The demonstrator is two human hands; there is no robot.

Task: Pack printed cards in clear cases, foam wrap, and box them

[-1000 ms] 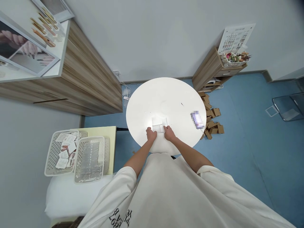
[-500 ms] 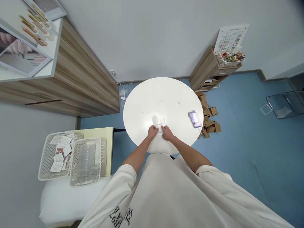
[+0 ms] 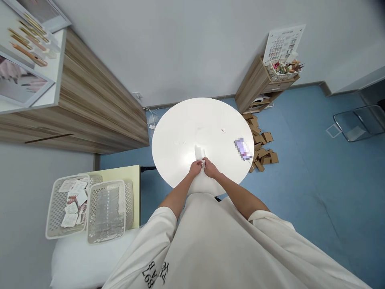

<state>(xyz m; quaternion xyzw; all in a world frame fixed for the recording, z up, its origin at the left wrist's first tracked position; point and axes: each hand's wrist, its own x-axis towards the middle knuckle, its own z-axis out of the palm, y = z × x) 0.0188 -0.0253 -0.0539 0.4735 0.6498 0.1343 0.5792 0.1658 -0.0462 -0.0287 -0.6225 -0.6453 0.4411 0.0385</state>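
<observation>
A small white folded piece (image 3: 198, 151), paper or thin card by its look, stands partly upright over the near part of the round white table (image 3: 192, 120). My left hand (image 3: 196, 167) pinches its lower left side. From the right, my right hand (image 3: 211, 168) grips the other edge with thumb and fingers, close beside the left. The fingers cover its lower part, and its exact kind is hard to make out against the white tabletop.
A blurred-out phone (image 3: 243, 149) with a cable lies on the table's right side. Brown cardboard pieces (image 3: 264, 156) are heaped on the floor beyond. At left, a basket of cards (image 3: 51, 212) and a basket of clear packs (image 3: 122, 228) stand by a wooden cabinet (image 3: 102, 92).
My hands have drawn closer together, and the white piece's two upper flaps now stand nearer each other and look narrower. The whole view has shifted slightly.
</observation>
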